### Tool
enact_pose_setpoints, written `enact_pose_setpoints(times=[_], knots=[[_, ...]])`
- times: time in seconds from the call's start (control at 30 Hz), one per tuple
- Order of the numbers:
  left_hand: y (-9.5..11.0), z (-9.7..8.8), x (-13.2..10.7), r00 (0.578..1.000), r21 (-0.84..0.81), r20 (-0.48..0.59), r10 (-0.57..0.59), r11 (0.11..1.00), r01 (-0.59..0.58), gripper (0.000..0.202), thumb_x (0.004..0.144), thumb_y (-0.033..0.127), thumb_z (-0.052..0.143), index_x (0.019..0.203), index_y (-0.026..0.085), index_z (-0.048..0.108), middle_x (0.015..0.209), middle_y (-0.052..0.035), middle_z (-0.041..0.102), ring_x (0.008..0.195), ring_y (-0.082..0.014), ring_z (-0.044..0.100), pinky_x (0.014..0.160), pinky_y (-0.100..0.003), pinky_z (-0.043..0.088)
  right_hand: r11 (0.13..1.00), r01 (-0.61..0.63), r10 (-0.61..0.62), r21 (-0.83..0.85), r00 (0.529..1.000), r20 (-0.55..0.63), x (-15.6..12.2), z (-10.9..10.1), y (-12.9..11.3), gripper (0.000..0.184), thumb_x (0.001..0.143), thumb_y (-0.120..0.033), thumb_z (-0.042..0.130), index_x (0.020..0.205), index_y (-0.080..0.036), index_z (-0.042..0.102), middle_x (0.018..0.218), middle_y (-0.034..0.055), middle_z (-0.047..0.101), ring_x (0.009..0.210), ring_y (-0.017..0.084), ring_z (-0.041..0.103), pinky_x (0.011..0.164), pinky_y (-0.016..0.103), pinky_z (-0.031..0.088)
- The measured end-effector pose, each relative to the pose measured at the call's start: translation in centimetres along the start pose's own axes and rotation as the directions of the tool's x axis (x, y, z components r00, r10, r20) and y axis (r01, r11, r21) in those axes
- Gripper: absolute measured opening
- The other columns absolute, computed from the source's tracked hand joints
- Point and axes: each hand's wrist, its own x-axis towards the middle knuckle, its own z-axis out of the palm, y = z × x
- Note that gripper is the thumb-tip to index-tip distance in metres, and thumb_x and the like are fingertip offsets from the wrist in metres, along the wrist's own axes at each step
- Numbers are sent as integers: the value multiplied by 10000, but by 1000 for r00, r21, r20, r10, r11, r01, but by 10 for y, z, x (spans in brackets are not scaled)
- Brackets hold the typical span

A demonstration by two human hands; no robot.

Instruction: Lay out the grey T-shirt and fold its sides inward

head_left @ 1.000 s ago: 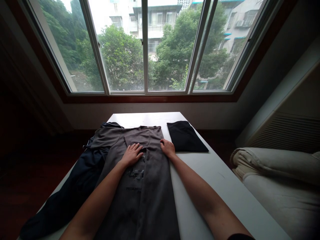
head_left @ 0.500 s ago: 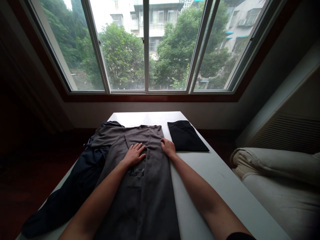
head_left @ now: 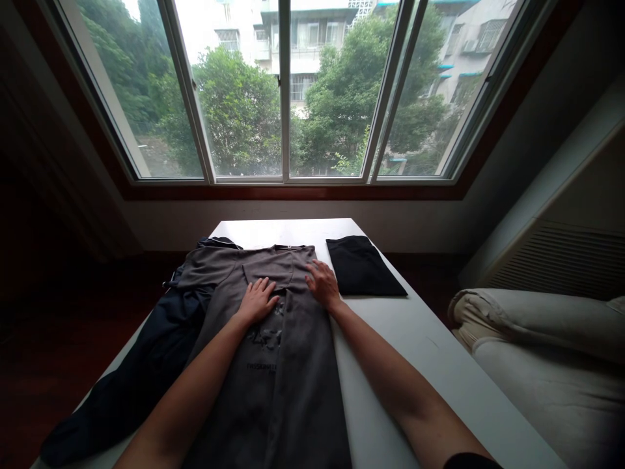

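Note:
A dark grey T-shirt (head_left: 305,378) lies spread on the white table, its collar toward the window and its right side folded inward over the printed front. My left hand (head_left: 258,301) rests flat on the shirt's middle, fingers spread, just above the print. Over the folded right edge, near the collar end, is my right hand (head_left: 322,284), its fingers apart and holding nothing. To the right of that hand lies a flat, folded black cloth (head_left: 366,267). Dark navy clothing (head_left: 131,371) is heaped along the left, partly under the shirt's sleeve.
The white table (head_left: 390,365) reaches toward a wall below a wide window (head_left: 288,130). A pale cushioned seat (head_left: 541,365) stands to the right, beside a slatted unit (head_left: 561,273). Dark reddish floor (head_left: 58,345) shows at the left.
My right hand has shifted left from the shirt's edge onto the cloth, and its curled fingers have spread. My left hand has slid slightly left.

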Motion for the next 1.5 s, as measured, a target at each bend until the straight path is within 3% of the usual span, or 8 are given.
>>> enact_pose_setpoints(times=[0.13, 0.23, 0.4, 0.5, 0.77, 1.03, 1.27, 1.5], knots=[[-5, -11, 0, 967, -2, -222, -126, 992, 129, 617, 1096, 506, 408, 1617, 182, 482, 1741, -156, 362, 1628, -344, 285, 1328, -579, 205, 994, 104, -110, 37, 946, 303, -5, 14, -10, 603, 1090, -543, 463, 1615, -251, 509, 1717, 104, 403, 1599, 301, 312, 1302, 450, 240], [-2, -21, -1, 933, -14, -355, -56, 998, 55, 604, 1104, 463, 386, 1643, 196, 440, 1765, -119, 319, 1645, -292, 251, 1353, -513, 171, 998, 68, -69, 13, 945, 321, -5, 23, -10, 685, 1096, -603, 408, 1682, -247, 398, 1786, 114, 251, 1653, 314, 197, 1320, 488, 184], [5, -11, -2, 991, -20, -65, 121, 992, -122, 676, 1084, 585, 423, 1690, 293, 366, 1773, -68, 317, 1649, -304, 247, 1342, -547, 182, 999, 53, -46, -8, 918, 393, -4, 25, -4, 733, 1094, -659, 334, 1716, -271, 315, 1801, 94, 197, 1673, 302, 138, 1330, 499, 134], [3, -2, -1, 996, 8, 70, 46, 999, -46, 690, 1073, 635, 402, 1684, 316, 383, 1785, -71, 283, 1657, -351, 210, 1329, -625, 134, 999, 30, -15, -35, 926, 377, -3, 23, -4, 762, 1089, -689, 300, 1719, -259, 309, 1813, 102, 113, 1682, 308, 78, 1334, 512, 87], [-1, -3, -1, 994, 36, 87, -68, 997, 65, 734, 1069, 666, 345, 1699, 290, 354, 1803, -85, 211, 1670, -364, 148, 1319, -643, 134, 989, 144, -149, 46, 874, 463, -6, 24, -16, 828, 1070, -744, 239, 1735, -250, 245, 1814, 87, 99, 1687, 270, 35, 1342, 484, 19], [-1, -3, -1, 995, -8, 70, -66, 998, 67, 705, 1065, 633, 391, 1685, 298, 377, 1797, -92, 237, 1664, -368, 174, 1308, -644, 179, 985, -138, 169, -106, 902, 396, -2, 19, 1, 831, 1081, -713, 252, 1724, -187, 279, 1801, 162, 126, 1683, 311, 63, 1328, 554, 17], [-2, -2, -1, 996, -14, 55, -69, 997, 69, 681, 1060, 619, 428, 1670, 320, 396, 1789, -87, 269, 1657, -362, 193, 1307, -634, 184, 986, 162, -162, 32, 915, 370, -8, 16, -32, 780, 1092, -686, 276, 1729, -237, 270, 1809, 93, 129, 1686, 269, 46, 1339, 500, 13], [-2, -4, -1, 995, -12, 64, -71, 997, 72, 686, 1058, 621, 427, 1668, 308, 399, 1791, -92, 260, 1654, -357, 204, 1305, -627, 197, 975, -191, 218, -113, 924, 314, -2, 21, -7, 725, 1105, -614, 329, 1673, -170, 407, 1764, 170, 283, 1657, 320, 188, 1323, 553, 89]])
